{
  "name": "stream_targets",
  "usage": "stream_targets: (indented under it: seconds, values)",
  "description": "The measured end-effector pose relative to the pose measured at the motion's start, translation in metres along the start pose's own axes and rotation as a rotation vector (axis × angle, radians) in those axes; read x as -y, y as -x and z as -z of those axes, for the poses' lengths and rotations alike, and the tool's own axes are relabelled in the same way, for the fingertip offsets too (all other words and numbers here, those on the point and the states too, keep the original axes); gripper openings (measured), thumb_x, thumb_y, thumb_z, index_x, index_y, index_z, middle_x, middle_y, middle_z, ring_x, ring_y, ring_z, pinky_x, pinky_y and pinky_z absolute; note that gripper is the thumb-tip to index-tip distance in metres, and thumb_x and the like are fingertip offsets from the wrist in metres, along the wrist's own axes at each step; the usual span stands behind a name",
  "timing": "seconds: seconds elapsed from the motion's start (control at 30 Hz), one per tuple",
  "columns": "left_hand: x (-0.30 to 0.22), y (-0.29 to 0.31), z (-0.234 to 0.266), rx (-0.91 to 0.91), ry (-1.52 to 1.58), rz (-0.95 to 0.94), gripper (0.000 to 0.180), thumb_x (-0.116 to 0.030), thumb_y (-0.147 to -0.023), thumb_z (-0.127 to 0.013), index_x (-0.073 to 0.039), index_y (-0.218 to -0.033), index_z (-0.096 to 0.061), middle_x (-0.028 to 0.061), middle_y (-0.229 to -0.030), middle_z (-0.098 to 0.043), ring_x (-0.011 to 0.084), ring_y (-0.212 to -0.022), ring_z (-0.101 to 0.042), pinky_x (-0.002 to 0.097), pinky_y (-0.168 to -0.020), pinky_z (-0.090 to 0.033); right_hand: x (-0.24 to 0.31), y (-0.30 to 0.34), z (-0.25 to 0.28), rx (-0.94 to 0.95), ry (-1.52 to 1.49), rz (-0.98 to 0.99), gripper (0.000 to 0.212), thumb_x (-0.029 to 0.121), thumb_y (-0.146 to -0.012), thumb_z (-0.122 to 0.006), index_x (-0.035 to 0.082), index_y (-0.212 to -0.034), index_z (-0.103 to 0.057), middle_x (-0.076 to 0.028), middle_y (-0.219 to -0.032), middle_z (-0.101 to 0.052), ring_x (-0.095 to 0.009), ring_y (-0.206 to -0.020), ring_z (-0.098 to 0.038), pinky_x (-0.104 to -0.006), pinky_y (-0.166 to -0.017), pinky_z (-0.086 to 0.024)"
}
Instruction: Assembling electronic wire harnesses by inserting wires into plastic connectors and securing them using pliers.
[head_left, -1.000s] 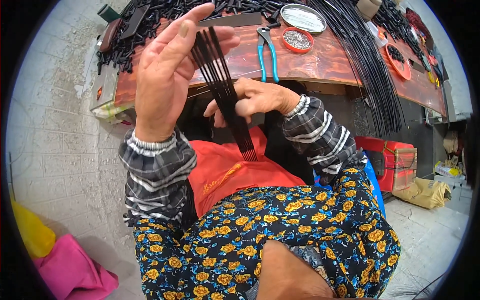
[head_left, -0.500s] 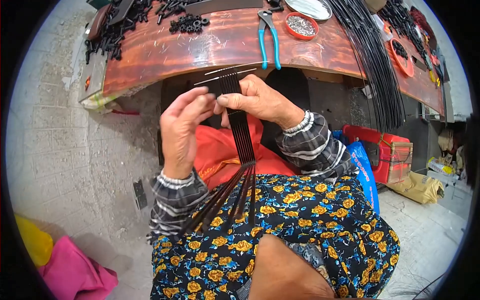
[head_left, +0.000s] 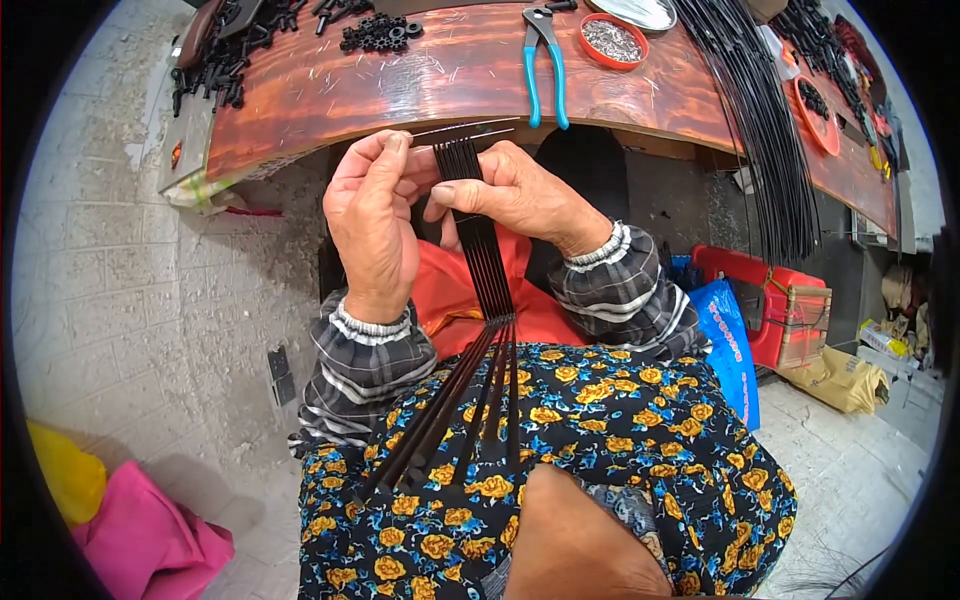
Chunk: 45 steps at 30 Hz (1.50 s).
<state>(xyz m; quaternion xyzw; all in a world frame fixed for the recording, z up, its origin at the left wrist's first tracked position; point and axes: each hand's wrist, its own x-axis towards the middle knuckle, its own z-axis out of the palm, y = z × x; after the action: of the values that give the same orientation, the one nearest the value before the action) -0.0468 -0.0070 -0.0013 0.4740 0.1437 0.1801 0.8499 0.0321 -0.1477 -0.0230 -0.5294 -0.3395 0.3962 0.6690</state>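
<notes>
Left hand [head_left: 375, 220] has risen toward twelve o'clock, seemingly pinching a wire [head_left: 490, 122]; right hand [head_left: 515, 200] grips black strips [head_left: 488, 265]. Probably threading; next needs steady aim.

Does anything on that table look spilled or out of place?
Yes: thin pale slivers lie scattered across the table, loose and at odd angles, outside the red dish of silvery bits. They look spilled, or perhaps just work scraps.

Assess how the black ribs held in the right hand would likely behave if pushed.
The black ribs look fairly stiff lengthwise, since their upper sections run straight and parallel. The lower sections would probably swing loosely, as they splay at an angle from the upper ones.
</notes>
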Motion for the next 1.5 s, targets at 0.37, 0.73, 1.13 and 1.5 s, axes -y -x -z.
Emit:
stream_targets:
  seconds: [0.37,0.73,1.13,1.5]
  values:
    - [-0.002,0.010,0.002,0.045,-0.098,0.162,0.018,-0.004,-0.084,-0.068,0.003,-0.099,-0.062,0.0062,-0.078,-0.062,0.0090,-0.059,-0.055,0.0232,-0.042,-0.044,0.003,0.002,-0.004,-0.022,0.095,0.012,0.030,0.026,-0.093,-0.059,-0.001,-0.083,-0.068,0.000,-0.067,-0.063,-0.003,-0.058,-0.047,-0.0216,-0.052,-0.037]
    - [-0.003,0.008,0.007,0.016,0.047,0.202,0.011,-0.004,-0.087,-0.064,0.003,-0.095,-0.064,0.0087,-0.085,-0.066,0.0142,-0.067,-0.061,0.0263,-0.048,-0.046,-0.005,-0.003,0.004,-0.058,0.186,-0.030,0.026,0.022,-0.091,-0.062,0.000,-0.080,-0.068,0.003,-0.066,-0.060,-0.003,-0.058,-0.045,-0.0223,-0.050,-0.035]
    - [0.000,0.011,0.023,0.090,-0.099,0.129,0.023,-0.010,-0.091,-0.060,0.005,-0.108,-0.064,0.0115,-0.091,-0.067,0.0166,-0.073,-0.065,0.0279,-0.063,-0.053,0.008,0.004,-0.009,-0.036,-0.087,-0.047,0.023,0.018,-0.093,-0.056,-0.004,-0.096,-0.062,-0.003,-0.078,-0.064,-0.011,-0.069,-0.061,-0.0264,-0.064,-0.052]
    - [-0.005,-0.011,0.015,0.025,-0.096,0.118,0.022,-0.012,-0.092,-0.059,0.007,-0.104,-0.063,0.0139,-0.093,-0.068,0.0206,-0.082,-0.068,0.0319,-0.077,-0.055,0.006,-0.008,-0.002,-0.053,-0.141,-0.148,0.023,0.017,-0.093,-0.057,-0.005,-0.099,-0.062,-0.010,-0.079,-0.067,-0.018,-0.072,-0.067,-0.0298,-0.068,-0.056]
